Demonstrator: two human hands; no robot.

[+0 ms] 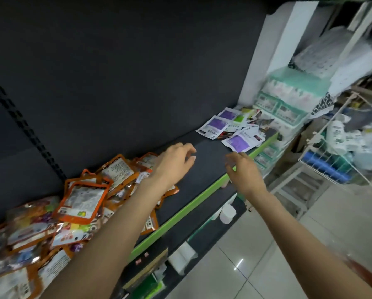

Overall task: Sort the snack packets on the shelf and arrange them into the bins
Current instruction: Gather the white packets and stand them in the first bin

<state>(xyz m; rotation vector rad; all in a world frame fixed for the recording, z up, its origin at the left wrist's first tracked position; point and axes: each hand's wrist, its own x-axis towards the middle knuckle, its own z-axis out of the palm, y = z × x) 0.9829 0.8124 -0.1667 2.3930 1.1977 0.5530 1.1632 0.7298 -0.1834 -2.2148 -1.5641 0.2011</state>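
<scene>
A dark shelf [204, 173] with a bright green front edge runs diagonally from the lower left of the frame up to the right of centre, backed by a dark panel that fills the upper left. Across the lower left of the shelf lies a large heap of orange-bordered snack packets [81, 201], overlapping one another, with white label panels whose print is too blurred to read. At the far end of the shelf, right of centre, sits a smaller scatter of white packets with purple patches [230, 128]; their writing is also illegible. In the right of the frame a white wire basket [331, 167] holds white bottles and blue items, the labels unreadable. Behind the purple packets, stacked pale green packs [288, 98] rise toward the upper right. The left hand [176, 162] hovers over the bare middle of the shelf, fingers loosely curled, grasping nothing. The right hand [243, 171] hangs just above the green edge, fingers relaxed and spread, likewise released.
</scene>
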